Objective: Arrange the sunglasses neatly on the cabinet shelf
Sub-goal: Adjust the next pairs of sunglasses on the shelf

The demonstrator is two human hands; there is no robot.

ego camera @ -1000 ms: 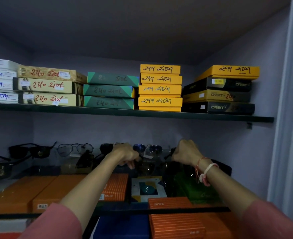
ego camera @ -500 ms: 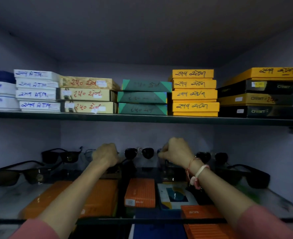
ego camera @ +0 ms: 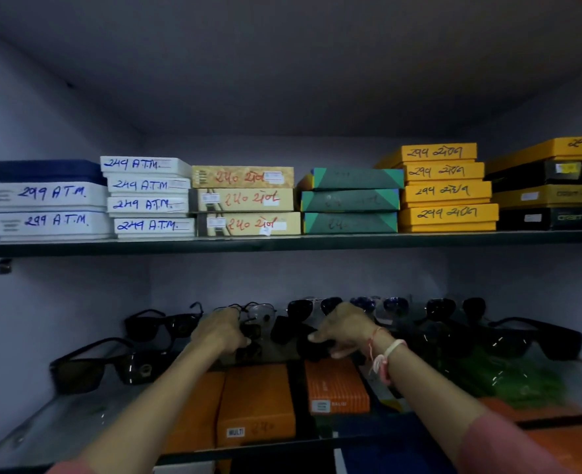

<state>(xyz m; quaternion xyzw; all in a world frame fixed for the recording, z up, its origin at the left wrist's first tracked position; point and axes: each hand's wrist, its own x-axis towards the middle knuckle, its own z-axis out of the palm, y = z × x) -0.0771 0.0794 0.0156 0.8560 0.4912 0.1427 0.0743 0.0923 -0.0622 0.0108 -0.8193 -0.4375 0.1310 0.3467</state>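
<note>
Several dark sunglasses stand in rows on the glass cabinet shelf (ego camera: pixel 60 429). A black pair (ego camera: pixel 289 336) sits mid-shelf between my hands. My left hand (ego camera: pixel 221 331) grips its left side and my right hand (ego camera: pixel 342 328) grips its right side. Behind them, along the back wall, aviator pairs (ego camera: pixel 313 307) stand in a line. Large black pairs sit at the left (ego camera: pixel 108 366) and at the right (ego camera: pixel 529 336). My fingers hide most of the held frame.
The upper shelf (ego camera: pixel 282 242) carries stacks of labelled boxes: white (ego camera: pixel 146 200), tan, green (ego camera: pixel 351 200), yellow (ego camera: pixel 447 189) and black. Orange boxes (ego camera: pixel 255 401) show through the glass below. Cabinet walls close in on the left and right.
The view has swung right to left, showing more of the left boxes. My hands have come closer together and lower, closing on the black pair at mid-shelf.
</note>
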